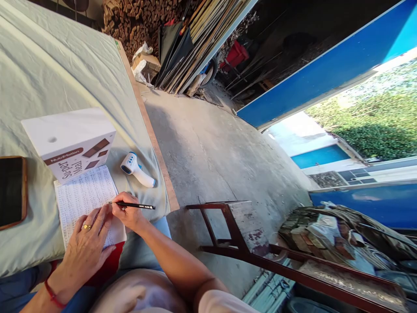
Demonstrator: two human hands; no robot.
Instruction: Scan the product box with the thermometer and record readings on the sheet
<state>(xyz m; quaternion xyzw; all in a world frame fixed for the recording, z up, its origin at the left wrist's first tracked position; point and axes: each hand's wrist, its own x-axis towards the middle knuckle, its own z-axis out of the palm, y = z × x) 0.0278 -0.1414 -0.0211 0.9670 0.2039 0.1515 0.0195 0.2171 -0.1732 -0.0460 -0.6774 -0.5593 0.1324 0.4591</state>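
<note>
My right hand grips a black pen, its tip touching the right part of a sheet of paper covered in rows of handwriting. Flat across the paper's lower part lies my left hand, fingers stretched out and holding nothing, with a ring on one finger and a red band at the wrist. Just beyond the paper stands a white box printed "NutriMotion", which hides the sheet's far edge. A white and blue infrared thermometer rests on the cloth to the right of the box.
A phone in a brown case lies at the left on the cloth-covered table. The table's wooden edge borders the concrete floor. A dark wooden chair stands to the right. Stacked firewood and poles are behind.
</note>
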